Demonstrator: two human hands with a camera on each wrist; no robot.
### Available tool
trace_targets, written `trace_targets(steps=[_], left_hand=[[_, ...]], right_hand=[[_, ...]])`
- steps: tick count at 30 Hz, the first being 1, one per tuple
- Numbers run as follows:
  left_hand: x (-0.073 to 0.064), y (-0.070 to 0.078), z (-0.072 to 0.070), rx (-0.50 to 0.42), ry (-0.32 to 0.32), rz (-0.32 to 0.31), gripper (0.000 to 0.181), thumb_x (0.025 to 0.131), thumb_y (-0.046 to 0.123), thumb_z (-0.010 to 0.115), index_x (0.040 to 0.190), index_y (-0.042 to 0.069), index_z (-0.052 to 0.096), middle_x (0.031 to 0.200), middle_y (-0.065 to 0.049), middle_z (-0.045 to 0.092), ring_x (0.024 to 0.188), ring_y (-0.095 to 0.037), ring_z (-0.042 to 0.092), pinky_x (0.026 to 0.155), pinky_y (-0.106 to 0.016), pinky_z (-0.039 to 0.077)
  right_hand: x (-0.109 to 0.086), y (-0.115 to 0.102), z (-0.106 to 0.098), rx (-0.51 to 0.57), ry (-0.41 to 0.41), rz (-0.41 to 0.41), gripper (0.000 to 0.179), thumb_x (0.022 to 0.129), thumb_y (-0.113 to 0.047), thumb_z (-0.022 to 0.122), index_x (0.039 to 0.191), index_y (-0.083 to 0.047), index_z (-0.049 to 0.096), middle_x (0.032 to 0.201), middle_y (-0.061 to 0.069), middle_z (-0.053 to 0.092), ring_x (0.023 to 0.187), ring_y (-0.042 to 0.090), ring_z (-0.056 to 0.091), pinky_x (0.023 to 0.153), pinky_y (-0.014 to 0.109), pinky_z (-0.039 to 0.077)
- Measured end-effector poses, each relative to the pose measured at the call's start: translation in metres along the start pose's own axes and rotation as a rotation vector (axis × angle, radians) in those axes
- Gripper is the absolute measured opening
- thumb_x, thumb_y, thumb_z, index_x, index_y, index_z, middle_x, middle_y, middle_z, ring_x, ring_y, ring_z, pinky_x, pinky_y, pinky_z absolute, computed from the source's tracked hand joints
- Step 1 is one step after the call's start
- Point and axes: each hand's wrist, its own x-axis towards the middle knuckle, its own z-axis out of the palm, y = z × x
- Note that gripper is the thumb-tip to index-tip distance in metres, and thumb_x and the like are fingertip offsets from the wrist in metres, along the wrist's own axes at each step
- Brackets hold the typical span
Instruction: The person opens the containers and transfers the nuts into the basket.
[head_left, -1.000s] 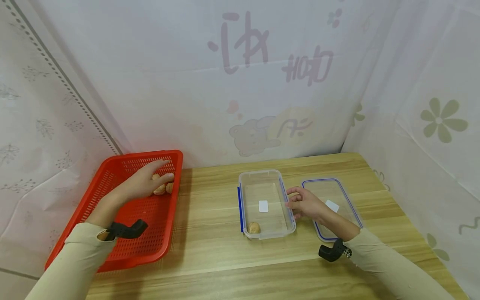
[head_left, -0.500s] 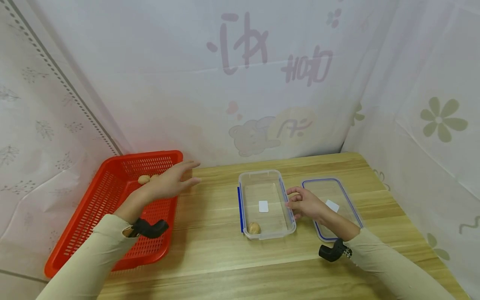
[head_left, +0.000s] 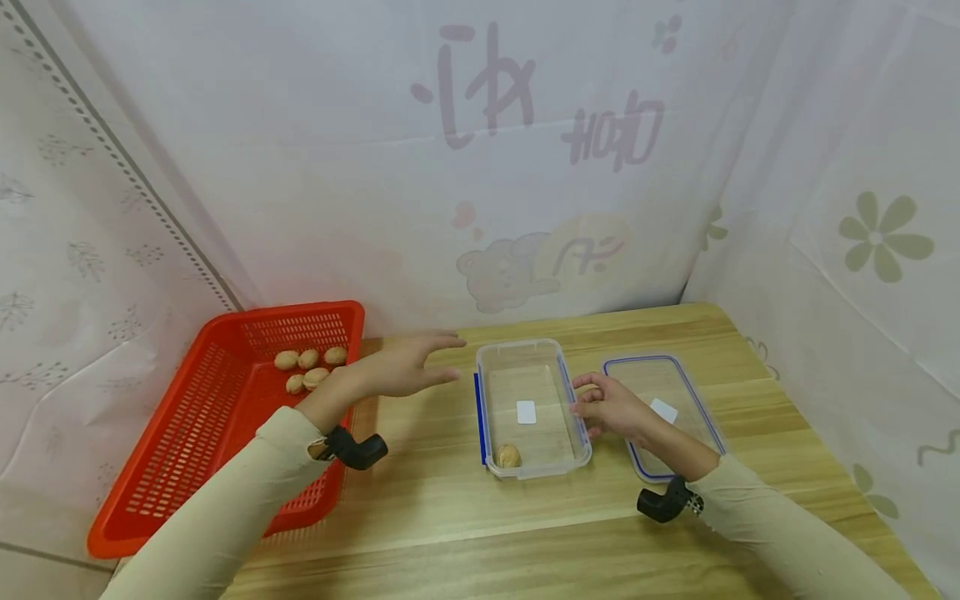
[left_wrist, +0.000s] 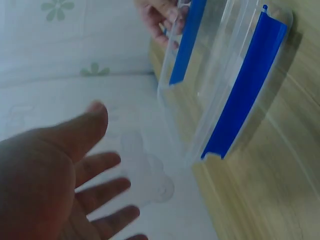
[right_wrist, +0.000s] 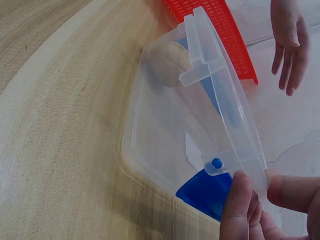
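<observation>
My left hand [head_left: 397,365] hangs in the air between the red basket and the clear plastic food container [head_left: 480,354]. Its fingers are stretched out and apart, and in the left wrist view the palm [left_wrist: 37,180] holds nothing. One walnut [head_left: 507,456] lies inside the container, in its near left corner. At the container's right side, my right hand [head_left: 611,408] pinches the upper edge between thumb and fingers, next to a blue clip [right_wrist: 207,192] in the right wrist view.
Several more walnuts [head_left: 308,359] lie at the far right end of the red plastic basket [head_left: 187,400]. A clear lid [head_left: 651,379] with a blue seal rests right of the container, partly beneath my right arm. White printed cloth [head_left: 360,167] hangs behind the wooden table [head_left: 420,517].
My left hand has come out of the basket and moved right toward the container, uncovering the walnuts there. My right hand and the container have stayed in place.
</observation>
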Motion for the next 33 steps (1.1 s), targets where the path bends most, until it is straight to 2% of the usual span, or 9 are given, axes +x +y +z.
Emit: trace_targets(steps=[4,7,11,16,22,26,33], left_hand=[[0.013,0.007,0.008,0.009,-0.066,0.072,0.056,0.101,0.032,0.066,0.148,0.004,0.052,0.154,-0.018,0.046,0.144,-0.037,0.040,0.117,-0.053,0.033],[0.022,0.012,0.014,-0.004,-0.121,0.100,0.056,0.099,0.034,0.068,0.147,0.008,0.054,0.154,-0.014,0.047,0.145,-0.033,0.040,0.118,-0.051,0.033],[0.036,0.015,0.023,-0.011,-0.167,0.162,0.051,0.098,0.030,0.071,0.142,0.008,0.059,0.149,-0.011,0.053,0.144,-0.030,0.042,0.118,-0.048,0.033],[0.048,0.018,0.037,-0.013,-0.214,0.192,0.043,0.098,0.025,0.071,0.138,0.010,0.064,0.144,-0.007,0.059,0.139,-0.029,0.047,0.115,-0.046,0.038],[0.059,0.022,0.054,-0.080,-0.275,0.235,0.039,0.097,0.020,0.072,0.132,0.004,0.067,0.137,-0.008,0.064,0.136,-0.028,0.051,0.114,-0.042,0.040],[0.066,0.022,0.063,-0.117,-0.336,0.237,0.039,0.094,0.018,0.075,0.130,0.002,0.068,0.134,-0.006,0.066,0.135,-0.026,0.052,0.114,-0.039,0.039],[0.078,0.023,0.067,-0.145,-0.509,0.183,0.040,0.092,0.013,0.077,0.130,0.003,0.068,0.134,-0.003,0.066,0.134,-0.026,0.053,0.114,-0.041,0.040]], right_hand=[[0.001,0.001,-0.001,0.005,-0.005,0.000,0.045,0.101,-0.003,0.061,0.140,0.007,0.039,0.096,0.008,0.060,0.082,0.019,0.060,0.064,0.033,0.059],[0.001,0.002,-0.001,0.011,-0.011,-0.002,0.046,0.101,-0.003,0.061,0.140,0.007,0.038,0.095,0.008,0.060,0.082,0.018,0.060,0.064,0.033,0.059],[0.002,0.003,-0.002,0.015,-0.007,-0.003,0.045,0.101,-0.003,0.061,0.140,0.007,0.039,0.096,0.009,0.060,0.083,0.019,0.059,0.064,0.034,0.059],[0.003,0.004,-0.003,0.010,-0.002,-0.005,0.044,0.101,-0.003,0.060,0.139,0.006,0.040,0.099,0.010,0.061,0.085,0.019,0.060,0.066,0.035,0.059],[0.003,0.003,-0.004,0.003,0.000,-0.005,0.044,0.101,-0.002,0.061,0.139,0.006,0.040,0.099,0.011,0.062,0.084,0.019,0.061,0.066,0.035,0.060],[0.004,0.003,-0.005,0.004,-0.004,-0.008,0.044,0.101,-0.002,0.061,0.138,0.007,0.040,0.098,0.010,0.062,0.083,0.019,0.061,0.066,0.035,0.060],[0.003,0.003,-0.004,0.009,0.002,-0.002,0.043,0.100,-0.001,0.061,0.137,0.006,0.041,0.096,0.009,0.061,0.082,0.019,0.061,0.064,0.033,0.059]])
